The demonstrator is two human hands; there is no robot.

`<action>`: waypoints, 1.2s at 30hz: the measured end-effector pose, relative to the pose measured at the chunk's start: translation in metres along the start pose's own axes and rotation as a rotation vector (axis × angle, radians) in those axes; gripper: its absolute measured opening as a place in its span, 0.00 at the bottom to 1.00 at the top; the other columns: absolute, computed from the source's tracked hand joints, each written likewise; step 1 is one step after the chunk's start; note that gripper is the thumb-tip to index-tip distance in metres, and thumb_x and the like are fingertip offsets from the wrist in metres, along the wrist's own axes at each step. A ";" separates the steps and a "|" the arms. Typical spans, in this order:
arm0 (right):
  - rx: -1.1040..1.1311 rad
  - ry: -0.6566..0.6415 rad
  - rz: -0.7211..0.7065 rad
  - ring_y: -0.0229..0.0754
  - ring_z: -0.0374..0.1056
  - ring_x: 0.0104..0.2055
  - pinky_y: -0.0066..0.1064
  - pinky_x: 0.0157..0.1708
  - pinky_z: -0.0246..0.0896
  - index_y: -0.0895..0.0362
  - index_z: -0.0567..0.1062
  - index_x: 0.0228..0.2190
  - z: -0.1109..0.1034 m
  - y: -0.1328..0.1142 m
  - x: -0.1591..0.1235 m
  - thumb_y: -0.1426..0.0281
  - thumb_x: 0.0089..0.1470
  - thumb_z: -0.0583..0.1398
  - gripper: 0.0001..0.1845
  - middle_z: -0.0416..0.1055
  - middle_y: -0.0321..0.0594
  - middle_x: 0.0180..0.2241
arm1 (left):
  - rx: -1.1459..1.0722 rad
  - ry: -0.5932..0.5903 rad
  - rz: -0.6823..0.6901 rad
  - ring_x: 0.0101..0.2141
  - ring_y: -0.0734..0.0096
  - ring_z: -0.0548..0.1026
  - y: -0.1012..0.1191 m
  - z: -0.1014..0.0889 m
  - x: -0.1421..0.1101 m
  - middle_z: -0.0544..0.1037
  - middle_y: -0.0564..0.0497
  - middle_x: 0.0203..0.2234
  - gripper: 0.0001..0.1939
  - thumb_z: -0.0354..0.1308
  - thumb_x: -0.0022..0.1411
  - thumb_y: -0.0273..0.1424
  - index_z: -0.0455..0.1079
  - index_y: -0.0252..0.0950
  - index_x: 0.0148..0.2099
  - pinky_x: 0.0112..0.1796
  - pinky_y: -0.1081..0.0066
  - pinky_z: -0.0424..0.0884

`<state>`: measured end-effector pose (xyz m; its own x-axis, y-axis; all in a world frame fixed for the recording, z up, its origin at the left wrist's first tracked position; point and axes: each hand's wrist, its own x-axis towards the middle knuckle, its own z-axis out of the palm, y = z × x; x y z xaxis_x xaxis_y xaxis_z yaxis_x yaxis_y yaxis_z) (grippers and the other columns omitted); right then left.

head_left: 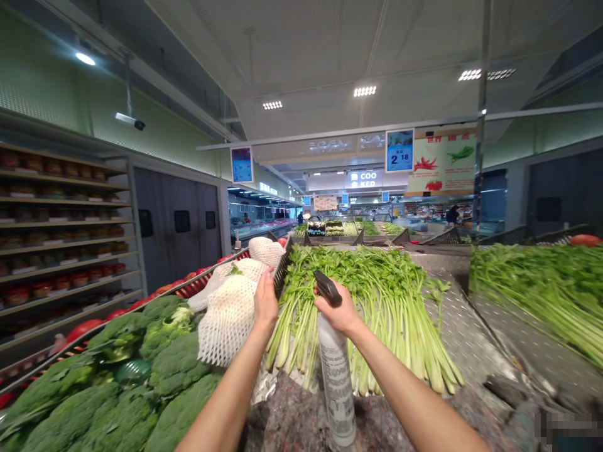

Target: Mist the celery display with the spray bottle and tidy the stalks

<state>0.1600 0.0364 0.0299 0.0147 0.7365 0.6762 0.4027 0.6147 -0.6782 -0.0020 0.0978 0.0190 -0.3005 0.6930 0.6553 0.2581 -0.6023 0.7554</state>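
Holding a spray bottle [337,376] by the neck in the right hand [341,307], with fingers closed round it just under the black spray head [328,289]. Angling that head forward and a little to the left of the hand; slanting the pale, printed body down below the hand, over a mottled grey cloth [292,408]. Impossible to tell whether resting on the cloth or hanging just above it.

Holding nothing in the left hand [267,298] — open, with fingers stretched out and lying close together. Set at the right edge of some white foam netting [228,314], too near to tell touching from just beside. Heaped below and to the left of the left hand: broccoli [181,364], with a shiny green rounded item [132,371] lodged among the heads. Lined up farther left of that hand: red tomatoes [85,329].

Spread beyond and to both sides of the right hand: celery [377,270], with leafy tops away from the hand and pale stalks toward the near side. Showing to the right of that hand, past the stalks: a patterned metal surface [455,307] — and, farther right, a mirror-like panel [541,301] full of celery.
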 end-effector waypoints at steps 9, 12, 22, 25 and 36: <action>-0.009 0.000 -0.003 0.37 0.62 0.26 0.28 0.27 0.58 0.58 0.69 0.26 0.000 0.002 -0.002 0.75 0.37 0.55 0.08 0.68 0.36 0.26 | -0.064 -0.022 0.017 0.49 0.66 0.62 -0.003 0.008 0.002 0.66 0.45 0.47 0.23 0.37 0.58 0.42 0.62 0.35 0.47 0.50 0.65 0.55; -0.018 0.006 -0.020 0.37 0.62 0.26 0.27 0.27 0.58 0.58 0.69 0.25 0.000 0.000 -0.003 0.75 0.37 0.54 0.08 0.69 0.35 0.26 | -0.077 -0.029 0.026 0.49 0.66 0.62 -0.005 0.015 0.002 0.66 0.45 0.47 0.23 0.38 0.58 0.42 0.63 0.35 0.47 0.50 0.64 0.54; -0.082 0.114 0.044 0.37 0.60 0.27 0.28 0.30 0.57 0.57 0.67 0.28 -0.013 0.002 -0.006 0.72 0.39 0.54 0.08 0.65 0.35 0.26 | -0.232 -0.223 -0.133 0.49 0.63 0.62 0.019 0.035 -0.039 0.65 0.46 0.49 0.19 0.45 0.55 0.38 0.62 0.36 0.47 0.50 0.61 0.55; -0.139 0.141 0.104 0.39 0.60 0.31 0.31 0.33 0.56 0.58 0.67 0.28 -0.013 0.007 -0.005 0.68 0.40 0.56 0.09 0.63 0.38 0.30 | -0.392 -0.519 -0.153 0.47 0.63 0.65 0.030 0.050 -0.072 0.68 0.46 0.46 0.21 0.52 0.49 0.32 0.63 0.35 0.47 0.48 0.63 0.59; -0.045 -0.097 0.258 0.45 0.62 0.41 0.36 0.37 0.59 0.58 0.66 0.44 -0.040 0.013 -0.002 0.62 0.35 0.63 0.31 0.62 0.46 0.44 | -0.355 -0.349 -0.399 0.20 0.70 0.71 0.019 0.049 -0.055 0.73 0.51 0.19 0.13 0.58 0.39 0.31 0.64 0.32 0.31 0.26 0.67 0.67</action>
<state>0.2018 0.0320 0.0316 0.0354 0.8920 0.4506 0.4369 0.3918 -0.8097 0.0642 0.0680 -0.0025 0.0219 0.9434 0.3311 -0.1500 -0.3243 0.9340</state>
